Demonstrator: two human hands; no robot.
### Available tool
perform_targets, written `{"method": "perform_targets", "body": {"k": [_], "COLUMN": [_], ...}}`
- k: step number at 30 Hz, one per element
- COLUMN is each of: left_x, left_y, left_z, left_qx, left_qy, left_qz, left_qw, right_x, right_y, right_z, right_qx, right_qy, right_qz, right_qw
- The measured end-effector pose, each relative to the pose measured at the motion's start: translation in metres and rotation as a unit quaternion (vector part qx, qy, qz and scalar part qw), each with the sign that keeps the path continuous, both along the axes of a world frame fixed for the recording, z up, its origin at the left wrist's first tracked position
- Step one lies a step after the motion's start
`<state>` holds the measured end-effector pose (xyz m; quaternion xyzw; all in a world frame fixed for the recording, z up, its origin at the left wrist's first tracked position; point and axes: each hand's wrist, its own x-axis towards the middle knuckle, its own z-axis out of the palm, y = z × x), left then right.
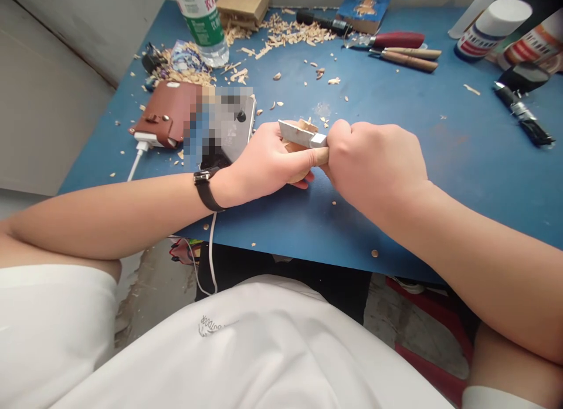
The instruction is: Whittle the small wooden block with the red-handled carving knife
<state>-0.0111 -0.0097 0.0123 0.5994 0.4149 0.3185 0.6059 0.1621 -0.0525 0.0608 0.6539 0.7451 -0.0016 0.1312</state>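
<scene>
One black watch [203, 189] is circling the left wrist. Just beyond it, the left hand [268, 157] is clamping its fingers around the wood [308, 126], which is sitting above the near part of the desk [475, 174]. It is showing pale tan faces and an uneven, angular edge; the hand and blade are hiding the rest. The right hand [378, 154] is closing its fingers tightly around the knife [301, 135], whose flat grey blade is slanting leftward across the wood. Farther off, a brown pouch [173, 107] is lying on the left, three tools [411, 53] are resting on the right, and shavings [299, 37] are littering the far side.
</scene>
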Motion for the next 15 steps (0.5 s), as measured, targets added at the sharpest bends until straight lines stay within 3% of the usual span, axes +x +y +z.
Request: {"method": "perform_targets", "body": {"k": [10,15], "left_x": [0.0051,-0.0014], "left_y": [0.0062,0.0099], "left_z": [-0.0019,-0.0061], "left_qx": [-0.06,-0.052], "left_qy": [-0.009,-0.04], "left_qz": [0.046,0.003], "left_qw": [0.997,0.998], "right_x": [-0.0044,0.0031], "right_y": [0.0025,0.0015], "right_z": [-0.0072,-0.0048], "right_qx": [0.024,0.041], "right_qy": [0.042,0.057], "right_qz": [-0.061,-0.016], "right_qw": [0.997,0.997]}}
